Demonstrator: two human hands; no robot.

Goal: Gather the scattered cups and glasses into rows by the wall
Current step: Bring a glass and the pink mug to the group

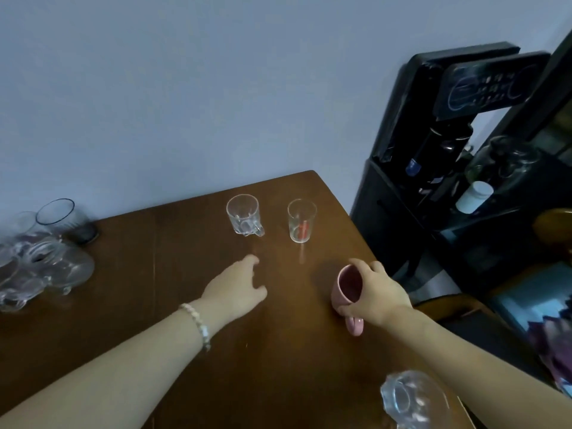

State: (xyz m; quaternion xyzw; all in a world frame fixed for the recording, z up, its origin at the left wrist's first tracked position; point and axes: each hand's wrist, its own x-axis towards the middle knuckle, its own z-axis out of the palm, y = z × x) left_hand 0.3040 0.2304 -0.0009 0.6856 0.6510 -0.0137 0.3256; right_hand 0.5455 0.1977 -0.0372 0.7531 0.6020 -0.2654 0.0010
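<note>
My right hand (376, 292) grips a pink mug (346, 289) at the table's right side, tilted with its mouth toward the left. My left hand (238, 284) reaches forward over the brown table (185, 305), fingers apart and holding nothing. Beyond it, near the wall, stand a clear glass mug (243, 214) and a tall clear glass with a red mark (301, 221). A cluster of clear glasses (40, 267) and a dark-rimmed tumbler (62, 218) sit at the far left. A clear glass piece (411, 400) lies at the near right edge.
A black water dispenser (433, 150) stands right of the table, with a white container (473, 196) on its shelf. The blue-grey wall (185, 88) runs along the table's far edge. The table's right edge falls off close to my right hand.
</note>
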